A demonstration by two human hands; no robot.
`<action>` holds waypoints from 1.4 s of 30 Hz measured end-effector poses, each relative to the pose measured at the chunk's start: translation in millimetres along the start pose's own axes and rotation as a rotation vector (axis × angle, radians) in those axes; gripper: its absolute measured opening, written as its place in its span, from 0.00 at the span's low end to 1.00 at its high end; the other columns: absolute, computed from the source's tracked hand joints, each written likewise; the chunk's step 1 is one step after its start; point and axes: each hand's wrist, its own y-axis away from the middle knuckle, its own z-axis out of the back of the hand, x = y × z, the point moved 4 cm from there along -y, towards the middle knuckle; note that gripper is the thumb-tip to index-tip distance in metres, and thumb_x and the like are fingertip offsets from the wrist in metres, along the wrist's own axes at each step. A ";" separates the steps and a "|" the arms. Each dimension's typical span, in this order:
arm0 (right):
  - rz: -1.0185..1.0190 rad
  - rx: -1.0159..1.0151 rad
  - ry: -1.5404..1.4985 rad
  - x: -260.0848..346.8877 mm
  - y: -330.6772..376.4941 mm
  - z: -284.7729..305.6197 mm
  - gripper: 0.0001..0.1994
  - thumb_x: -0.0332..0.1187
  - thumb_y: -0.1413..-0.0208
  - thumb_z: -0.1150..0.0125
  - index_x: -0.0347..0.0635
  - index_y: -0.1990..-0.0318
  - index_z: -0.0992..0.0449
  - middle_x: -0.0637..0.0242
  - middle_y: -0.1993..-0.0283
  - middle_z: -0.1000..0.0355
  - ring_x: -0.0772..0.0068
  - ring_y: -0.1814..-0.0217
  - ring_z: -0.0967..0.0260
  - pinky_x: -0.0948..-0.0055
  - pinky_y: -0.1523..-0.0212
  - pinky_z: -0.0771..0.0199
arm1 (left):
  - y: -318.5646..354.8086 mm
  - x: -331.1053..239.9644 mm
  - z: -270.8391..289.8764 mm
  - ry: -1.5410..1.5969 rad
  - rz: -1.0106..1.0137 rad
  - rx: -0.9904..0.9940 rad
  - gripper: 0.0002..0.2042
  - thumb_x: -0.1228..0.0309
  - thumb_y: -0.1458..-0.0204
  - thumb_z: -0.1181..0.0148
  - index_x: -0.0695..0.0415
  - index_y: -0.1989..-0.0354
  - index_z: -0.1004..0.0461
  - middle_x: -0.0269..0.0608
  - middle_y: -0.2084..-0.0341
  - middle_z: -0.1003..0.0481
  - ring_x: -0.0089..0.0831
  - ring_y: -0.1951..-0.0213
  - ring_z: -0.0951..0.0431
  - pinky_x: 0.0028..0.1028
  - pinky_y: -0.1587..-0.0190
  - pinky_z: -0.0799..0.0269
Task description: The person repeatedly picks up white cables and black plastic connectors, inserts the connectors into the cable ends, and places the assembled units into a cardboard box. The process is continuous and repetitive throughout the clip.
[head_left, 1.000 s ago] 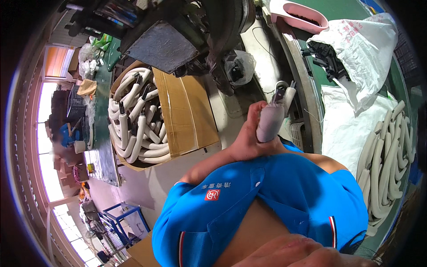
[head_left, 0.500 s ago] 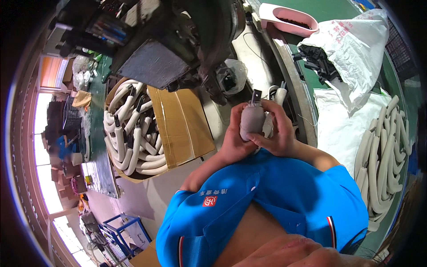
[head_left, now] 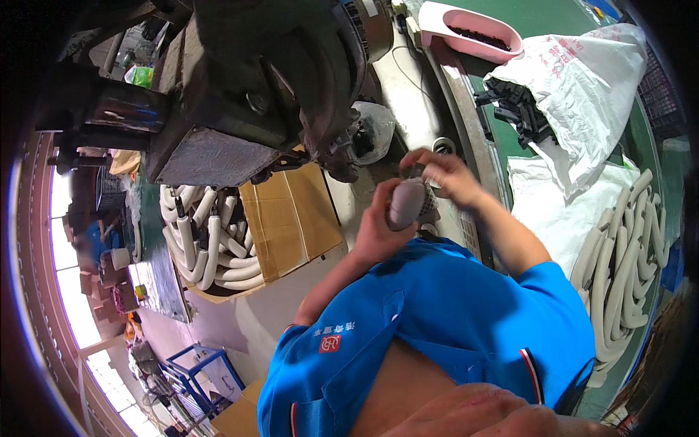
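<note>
My left hand (head_left: 380, 226) is closed around a pale grey foam-covered tube (head_left: 408, 200), its end pointing up and away from me. At that upper end my right hand (head_left: 453, 178) has its fingers curled in, and whatever they pinch is hidden behind them. A dark metal machine (head_left: 240, 95) stands just ahead and to the left of both hands. Next to it, close beyond my hands, lies a clear plastic bag (head_left: 375, 131) with dark contents.
Left, a cardboard box (head_left: 295, 226) holds several foam-covered tubes (head_left: 211, 251). On the green bench at right stand a pink tub (head_left: 433, 22) of small black pieces and a white sack (head_left: 593, 95) spilling black plastic parts (head_left: 517, 109). More foam tubes (head_left: 619, 277) lie nearer me.
My right hand has shifted from the tube's side up to its far end, covering the dark flat fitting seen there before. My left hand keeps its hold. The view has shifted a little.
</note>
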 end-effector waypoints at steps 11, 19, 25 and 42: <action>-0.632 -0.539 1.336 -70.3 -43.4 237.6 0.33 0.56 0.56 0.38 0.27 0.59 0.29 0.40 0.57 0.29 0.45 0.52 0.30 0.55 0.53 0.32 | 28.7 4.1 21.4 -0.113 0.064 -0.087 0.33 0.74 0.64 0.38 0.54 0.44 0.43 0.50 0.65 0.26 0.32 0.60 0.25 0.30 0.56 0.32; -0.329 -0.448 1.153 -73.8 -29.0 280.0 0.22 0.46 0.57 0.34 0.36 0.85 0.31 0.68 0.88 0.43 0.78 0.86 0.50 0.67 0.83 0.49 | 27.7 -6.0 20.7 -0.105 -0.008 -0.064 0.33 0.74 0.64 0.39 0.55 0.44 0.43 0.51 0.63 0.25 0.34 0.59 0.24 0.31 0.55 0.32; -0.074 -0.197 0.257 35.7 3.2 93.5 0.09 0.30 0.49 0.43 0.41 0.60 0.32 0.73 0.79 0.33 0.86 0.80 0.37 0.86 0.80 0.38 | 41.9 -10.3 29.8 -0.105 -0.037 -0.063 0.32 0.74 0.64 0.37 0.58 0.46 0.41 0.49 0.64 0.25 0.32 0.60 0.24 0.29 0.55 0.31; 0.113 0.080 -0.026 67.6 24.6 -47.3 0.09 0.30 0.43 0.44 0.44 0.66 0.41 0.75 0.71 0.42 0.90 0.77 0.48 0.88 0.79 0.48 | 86.1 -26.1 46.4 -0.252 -0.159 -0.135 0.27 0.68 0.61 0.31 0.56 0.51 0.36 0.48 0.68 0.23 0.38 0.64 0.20 0.30 0.61 0.26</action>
